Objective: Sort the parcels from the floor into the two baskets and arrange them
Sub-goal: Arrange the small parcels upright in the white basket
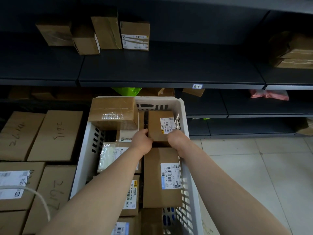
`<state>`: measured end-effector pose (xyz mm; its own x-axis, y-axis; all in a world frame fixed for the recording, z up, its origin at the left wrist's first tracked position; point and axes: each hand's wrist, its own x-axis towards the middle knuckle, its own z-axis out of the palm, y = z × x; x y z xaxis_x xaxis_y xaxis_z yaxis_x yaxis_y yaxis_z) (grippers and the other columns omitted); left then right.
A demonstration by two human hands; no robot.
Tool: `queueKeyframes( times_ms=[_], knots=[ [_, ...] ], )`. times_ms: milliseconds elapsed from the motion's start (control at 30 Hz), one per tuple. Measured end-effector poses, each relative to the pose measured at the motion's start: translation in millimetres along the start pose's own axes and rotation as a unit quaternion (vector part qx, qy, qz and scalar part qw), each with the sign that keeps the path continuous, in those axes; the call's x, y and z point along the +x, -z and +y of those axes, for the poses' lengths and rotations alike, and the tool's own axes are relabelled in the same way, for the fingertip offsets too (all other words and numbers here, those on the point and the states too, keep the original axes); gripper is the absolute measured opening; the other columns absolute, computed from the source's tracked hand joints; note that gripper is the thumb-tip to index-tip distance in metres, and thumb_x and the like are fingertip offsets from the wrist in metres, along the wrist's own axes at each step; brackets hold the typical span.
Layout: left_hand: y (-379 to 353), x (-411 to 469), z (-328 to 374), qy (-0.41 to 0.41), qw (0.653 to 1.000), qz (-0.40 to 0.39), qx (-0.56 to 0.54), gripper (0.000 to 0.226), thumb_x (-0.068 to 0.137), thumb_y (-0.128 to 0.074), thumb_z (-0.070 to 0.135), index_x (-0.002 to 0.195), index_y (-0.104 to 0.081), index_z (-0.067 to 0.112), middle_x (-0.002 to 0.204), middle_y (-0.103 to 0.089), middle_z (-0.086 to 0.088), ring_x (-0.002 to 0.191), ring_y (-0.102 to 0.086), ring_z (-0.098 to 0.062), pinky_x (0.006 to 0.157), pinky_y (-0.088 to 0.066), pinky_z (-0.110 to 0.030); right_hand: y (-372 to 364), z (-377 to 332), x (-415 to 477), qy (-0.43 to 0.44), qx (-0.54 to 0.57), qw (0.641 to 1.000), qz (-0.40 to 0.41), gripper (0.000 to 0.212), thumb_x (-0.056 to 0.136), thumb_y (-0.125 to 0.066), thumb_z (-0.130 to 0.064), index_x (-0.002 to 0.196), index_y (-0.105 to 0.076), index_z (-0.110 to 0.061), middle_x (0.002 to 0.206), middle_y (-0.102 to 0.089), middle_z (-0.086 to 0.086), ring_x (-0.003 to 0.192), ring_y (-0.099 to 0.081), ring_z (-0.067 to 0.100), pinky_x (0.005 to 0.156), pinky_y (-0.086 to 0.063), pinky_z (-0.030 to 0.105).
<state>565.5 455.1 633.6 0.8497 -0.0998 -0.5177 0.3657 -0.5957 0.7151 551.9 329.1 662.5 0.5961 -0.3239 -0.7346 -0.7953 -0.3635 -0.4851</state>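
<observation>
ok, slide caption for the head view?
Left hand and right hand grip a labelled parcel in the white basket before dark shelves.

Both hands in white basket (183, 112), centre frame. Left hand (141, 141) grips left edge of small labelled box (157, 131), right hand (176, 138) grips right edge. Big taped box (115, 112) just left of it. Long labelled box (157, 177) lies below. Plastic-wrapped parcel (110, 155) left of wrist. Numbered cartons (55, 134) at frame left. Dark shelf (169, 65) across top, boxes (135, 35) upper left.
</observation>
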Motion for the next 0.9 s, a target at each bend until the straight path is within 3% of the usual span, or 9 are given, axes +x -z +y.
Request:
queueKeyframes(
  times_ms=[233, 333, 400, 467, 533, 600, 700, 800, 900],
  knots=[
    [1.5, -4.6, 3.0, 0.017, 1.0, -0.01, -0.008, 0.037, 0.097, -0.049, 0.005, 0.133, -0.053, 0.005, 0.135, -0.056, -0.011, 0.12, -0.054, -0.025, 0.089, -0.041, -0.024, 0.0, 8.3, -5.5, 0.012, 0.033, 0.999, -0.003, 0.042, 0.1, -0.034, -0.01, 0.14, -0.045, -0.007, 0.14, -0.052, 0.014, 0.126, -0.051, 0.034, 0.104, -0.045, 0.042],
    [8.8, -15.3, 4.5, 0.021, 0.999, -0.007, -0.045, 0.048, 0.098, -0.051, 0.014, 0.144, -0.041, 0.007, 0.144, -0.049, -0.01, 0.13, -0.048, -0.023, 0.103, -0.038, -0.03, 1.4, 3.5, -12.8, 0.042, 0.041, 0.998, 0.008, 0.045, 0.101, -0.041, -0.014, 0.146, -0.04, -0.012, 0.141, -0.051, 0.01, 0.126, -0.051, 0.029, 0.099, -0.045, 0.034],
    [19.6, -25.5, 7.7, 0.011, 0.997, 0.018, -0.075, 0.045, 0.098, -0.053, 0.019, 0.141, -0.046, 0.011, 0.139, -0.053, -0.006, 0.125, -0.051, -0.021, 0.104, -0.041, -0.032, 1.7, -3.5, -18.0, 0.072, 0.036, 0.997, 0.016, 0.051, 0.1, -0.046, -0.02, 0.15, -0.035, -0.013, 0.144, -0.049, 0.01, 0.124, -0.051, 0.028, 0.095, -0.044, 0.032],
    [35.0, -33.6, 9.1, -0.005, 0.992, 0.067, -0.103, 0.032, 0.097, -0.053, 0.02, 0.127, -0.06, 0.013, 0.124, -0.063, -0.003, 0.11, -0.06, -0.019, 0.096, -0.048, -0.033, -0.3, -14.0, -23.9, 0.107, 0.035, 0.993, 0.021, 0.053, 0.099, -0.05, -0.025, 0.149, -0.037, -0.015, 0.143, -0.05, 0.009, 0.117, -0.053, 0.025, 0.095, -0.045, 0.034],
    [53.5, -40.7, 8.0, -0.028, 0.98, 0.137, -0.145, 0.015, 0.095, -0.054, 0.02, 0.099, -0.068, 0.015, 0.098, -0.069, -0.001, 0.086, -0.064, -0.015, 0.075, -0.052, -0.029, -3.6, -28.7, -30.6, 0.138, 0.046, 0.989, 0.02, 0.051, 0.1, -0.05, -0.024, 0.149, -0.039, -0.015, 0.142, -0.051, 0.008, 0.117, -0.052, 0.024, 0.094, -0.041, 0.032],
    [74.8, -43.4, 6.1, -0.036, 0.962, 0.22, -0.159, 0.012, 0.094, -0.055, 0.019, 0.084, -0.062, 0.016, 0.081, -0.063, 0.003, 0.074, -0.058, -0.013, 0.059, -0.041, -0.021, -8.8, -46.7, -36.2, 0.164, 0.054, 0.985, 0.013, 0.048, 0.1, -0.051, -0.023, 0.147, -0.043, -0.016, 0.143, -0.051, 0.006, 0.121, -0.052, 0.023, 0.097, -0.041, 0.033],
    [107.5, -33.1, -3.1, -0.016, 0.943, 0.309, -0.121, 0.02, 0.093, -0.056, 0.024, 0.111, -0.058, 0.015, 0.109, -0.058, -0.003, 0.1, -0.055, -0.019, 0.077, -0.042, -0.024, -20.0, -72.1, -41.9, 0.195, 0.055, 0.979, -0.012, 0.051, 0.101, -0.049, -0.022, 0.15, -0.037, -0.014, 0.15, -0.045, 0.006, 0.134, -0.044, 0.023, 0.103, -0.036, 0.028],
    [132.5, -13.4, -14.9, 0.047, 0.963, 0.252, -0.088, 0.056, 0.096, -0.051, 0.025, 0.148, -0.033, 0.014, 0.146, -0.039, -0.011, 0.135, -0.036, -0.03, 0.108, -0.033, -0.043, -32.6, -87.8, -42.5, 0.196, 0.082, 0.975, -0.058, 0.046, 0.104, -0.043, -0.021, 0.149, -0.037, -0.014, 0.139, -0.052, 0.004, 0.11, -0.054, 0.012, 0.084, -0.04, 0.018],
    [141.9, -3.2, -19.7, 0.064, 0.966, 0.185, -0.171, 0.06, 0.098, -0.049, 0.024, 0.152, -0.024, 0.016, 0.15, -0.039, -0.01, 0.136, -0.038, -0.03, 0.109, -0.033, -0.04, -43.6, -95.1, -38.6, 0.169, 0.152, 0.971, -0.079, 0.04, 0.103, -0.043, -0.023, 0.142, -0.046, -0.016, 0.12, -0.062, 0.0, 0.09, -0.06, 0.009, 0.064, -0.046, 0.019]
  ],
)
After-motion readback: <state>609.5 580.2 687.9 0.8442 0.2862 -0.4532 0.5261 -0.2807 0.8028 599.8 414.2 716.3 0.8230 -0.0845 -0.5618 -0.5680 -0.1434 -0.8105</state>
